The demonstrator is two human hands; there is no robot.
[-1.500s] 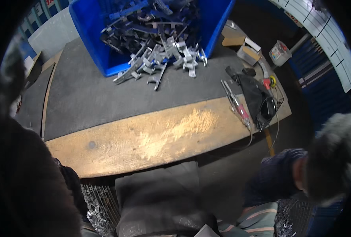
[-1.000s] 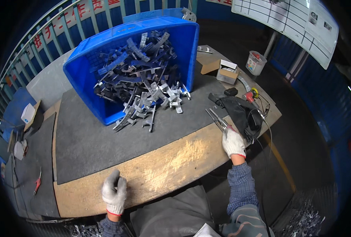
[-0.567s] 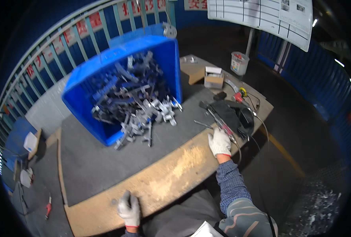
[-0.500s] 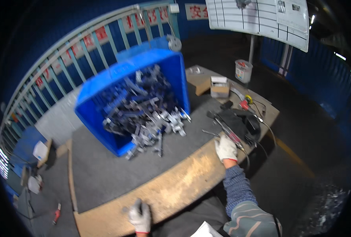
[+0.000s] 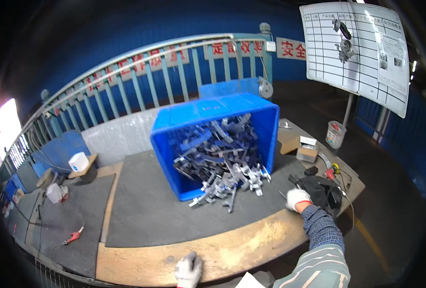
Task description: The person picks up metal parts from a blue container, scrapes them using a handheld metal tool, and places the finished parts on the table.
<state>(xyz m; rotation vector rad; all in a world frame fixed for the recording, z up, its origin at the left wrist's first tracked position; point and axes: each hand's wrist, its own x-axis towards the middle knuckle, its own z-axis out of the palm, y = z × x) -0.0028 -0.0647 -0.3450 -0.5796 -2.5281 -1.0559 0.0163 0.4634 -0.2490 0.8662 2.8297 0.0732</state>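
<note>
My left hand (image 5: 189, 270), in a white glove with grey fingers, rests at the front edge of the wooden board (image 5: 141, 257). Its fingers are slightly bent and a little apart, with nothing visible in them. At the right end of the workbench my right hand (image 5: 298, 198), in a white glove, is closed around a slim tool. Only the tool's thin metal tip (image 5: 282, 194) shows; the glove hides the rest. Beside that hand lies a black cloth-like bundle (image 5: 322, 190). A blue plastic crate (image 5: 169, 165) lies on its side at mid-bench, with metal parts (image 5: 232, 181) spilling from its mouth.
A dark mat (image 5: 141, 206) covers much of the bench. Small cardboard boxes (image 5: 307, 151), a clear bucket (image 5: 336, 134) and a hose (image 5: 352, 211) are on the right. A red-handled tool (image 5: 73, 236) lies on the left bench. Railings (image 5: 136, 86) stand behind.
My view has swung left and up, so the scene sits lower and farther right. The slim tool beside my right hand is now mostly hidden by the glove. My left hand stays at the board's edge.
</note>
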